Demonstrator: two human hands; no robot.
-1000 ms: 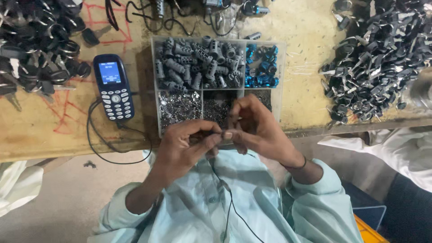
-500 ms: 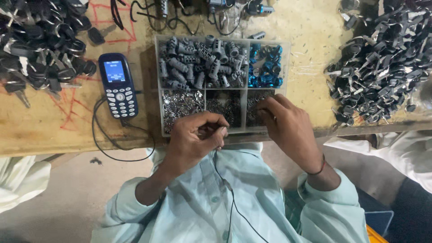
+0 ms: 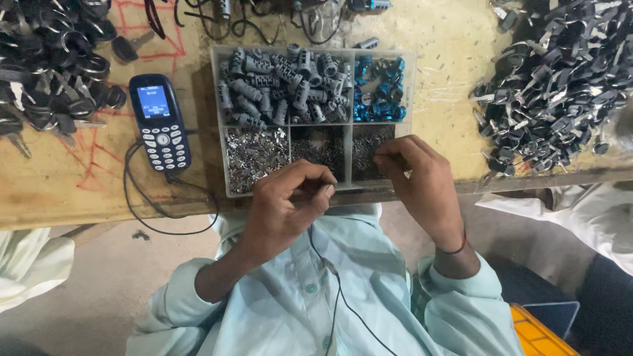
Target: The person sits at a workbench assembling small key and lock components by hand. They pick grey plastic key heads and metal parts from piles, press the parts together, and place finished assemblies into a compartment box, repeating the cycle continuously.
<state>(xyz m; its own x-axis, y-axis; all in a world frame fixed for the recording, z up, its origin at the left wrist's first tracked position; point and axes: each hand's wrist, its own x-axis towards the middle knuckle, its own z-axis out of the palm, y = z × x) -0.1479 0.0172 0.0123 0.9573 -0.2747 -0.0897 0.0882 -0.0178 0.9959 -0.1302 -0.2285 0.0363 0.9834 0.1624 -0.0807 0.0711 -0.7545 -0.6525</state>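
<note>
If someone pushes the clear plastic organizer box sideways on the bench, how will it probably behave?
The clear organizer box would probably slide flat rather than tip, being low and wide on the wooden bench. It likely feels heavy for its size, as its compartments are full of small metal parts. With no lid showing, a sharp shove could spill some.

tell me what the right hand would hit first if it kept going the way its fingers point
The right hand has its fingertips over the lower right compartment of the clear parts tray, so it would probably meet the small dark metal bits there first. Whether it already touches them is unclear.
</note>
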